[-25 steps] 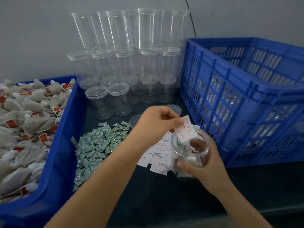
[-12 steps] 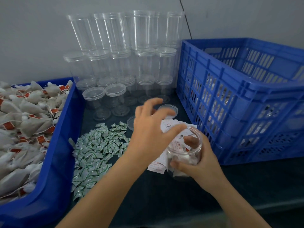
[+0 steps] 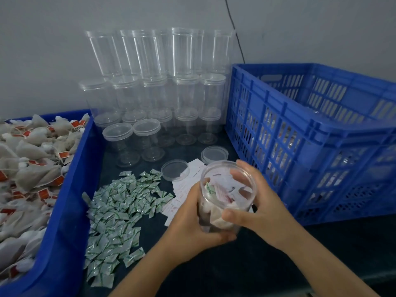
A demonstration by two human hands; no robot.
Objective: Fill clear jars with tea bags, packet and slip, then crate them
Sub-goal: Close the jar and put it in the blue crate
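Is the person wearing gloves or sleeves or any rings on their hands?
No. The left hand and right hand are bare, with no gloves, rings or watch showing. Both forearms are bare too; no sleeve reaches into view. The nails look short and unpainted.

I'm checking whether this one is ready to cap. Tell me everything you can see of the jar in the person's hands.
The jar is a clear plastic cylinder with a wide round mouth, open, no lid on it. It is held just above the dark table, tilted slightly toward the camera, beside the blue crate. Inside lie pale tea bags, a green-and-white packet and a white slip with red print. The left hand grips its lower wall; the right hand wraps its right side, fingers curled over the rim.
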